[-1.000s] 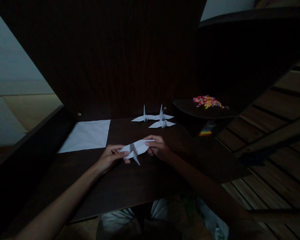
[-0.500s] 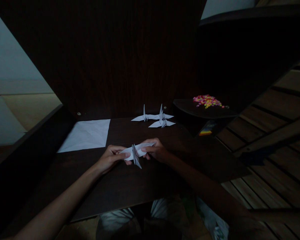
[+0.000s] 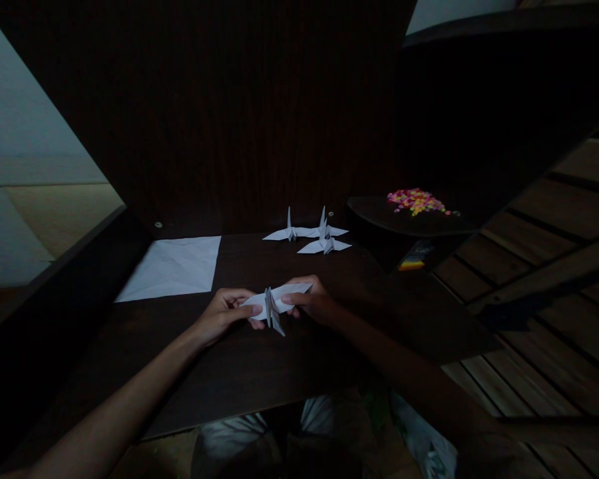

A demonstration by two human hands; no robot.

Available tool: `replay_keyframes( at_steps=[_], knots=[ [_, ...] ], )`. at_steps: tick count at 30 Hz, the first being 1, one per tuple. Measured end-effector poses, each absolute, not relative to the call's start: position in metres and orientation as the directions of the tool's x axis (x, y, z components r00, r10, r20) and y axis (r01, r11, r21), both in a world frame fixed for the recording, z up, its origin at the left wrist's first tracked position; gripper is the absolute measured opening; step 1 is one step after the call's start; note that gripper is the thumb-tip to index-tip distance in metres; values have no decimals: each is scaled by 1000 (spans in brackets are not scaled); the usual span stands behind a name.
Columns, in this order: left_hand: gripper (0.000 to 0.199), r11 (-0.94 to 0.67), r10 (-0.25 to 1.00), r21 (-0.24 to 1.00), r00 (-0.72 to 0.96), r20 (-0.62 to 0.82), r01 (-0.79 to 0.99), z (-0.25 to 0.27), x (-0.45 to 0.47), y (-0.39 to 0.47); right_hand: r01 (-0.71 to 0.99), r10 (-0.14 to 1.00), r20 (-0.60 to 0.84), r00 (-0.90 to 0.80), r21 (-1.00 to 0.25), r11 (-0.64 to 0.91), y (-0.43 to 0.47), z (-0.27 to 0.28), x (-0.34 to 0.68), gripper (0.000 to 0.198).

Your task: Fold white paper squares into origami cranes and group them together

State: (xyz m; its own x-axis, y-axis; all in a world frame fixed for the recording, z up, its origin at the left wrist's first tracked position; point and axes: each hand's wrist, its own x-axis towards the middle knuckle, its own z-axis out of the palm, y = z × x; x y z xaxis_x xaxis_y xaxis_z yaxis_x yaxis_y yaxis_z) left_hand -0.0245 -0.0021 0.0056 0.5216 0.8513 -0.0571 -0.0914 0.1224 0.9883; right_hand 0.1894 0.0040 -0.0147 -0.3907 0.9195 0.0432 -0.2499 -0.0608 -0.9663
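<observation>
Between my two hands is a white paper crane point(image 3: 270, 306), its wings spread to either side and a narrow folded point hanging down toward me. My left hand point(image 3: 229, 309) pinches the left wing, thumb on top and fingers underneath. The right wing is gripped the same way by my right hand point(image 3: 309, 299). Farther back on the dark wooden desk point(image 3: 249, 372), a finished-looking paper crane point(image 3: 325, 245) stands in front of two others, including a left crane point(image 3: 288, 233). A creased white paper sheet point(image 3: 174, 267) lies flat at the left.
A small corner shelf point(image 3: 374, 216) at the right bears a heap of tiny pink, red and yellow pieces point(image 3: 415, 201). Tall dark panel point(image 3: 259, 120) rises behind the desk, and a raised side board point(image 3: 74, 259) bounds the left. Slatted wood point(image 3: 529, 379) shows at the right.
The view has shifted very slightly. Both hands keep their hold on the crane's wings, and nothing else has visibly moved.
</observation>
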Motion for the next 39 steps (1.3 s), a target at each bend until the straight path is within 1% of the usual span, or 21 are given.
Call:
replay_keyframes(
  at_steps=[6,15,17,19,22,25,29,34,39],
  knots=[
    [24,79,829,997,555,-62,-7,4,-23,-1,-172,909,50,-413,-985,-24,4,-15,189,26],
    [24,64,832,998,550,-63,17,4,-21,-3,-146,889,18,-458,-988,-55,1,-10,187,33],
    [25,8,851,999,525,-25,34,5,-21,-4,-140,895,31,-446,-989,-36,0,-8,186,34],
    [25,-106,878,990,476,48,96,8,-21,-5,-119,906,66,-418,-993,18,-1,-7,186,32],
    [21,-309,900,921,385,203,236,13,-21,-9,-47,918,139,-371,-990,130,-3,-5,186,25],
    [18,-420,893,851,313,324,315,17,-20,-13,44,925,179,-336,-978,206,-5,-3,188,23],
    [21,-479,875,813,260,409,331,18,-18,-16,102,925,225,-307,-958,267,-7,-3,189,23],
    [28,-461,884,839,234,405,290,18,-17,-18,65,931,223,-288,-966,252,-7,-7,188,42],
    [32,-486,870,818,259,420,308,18,-16,-19,97,917,220,-332,-959,266,-8,-5,190,42]
  ],
)
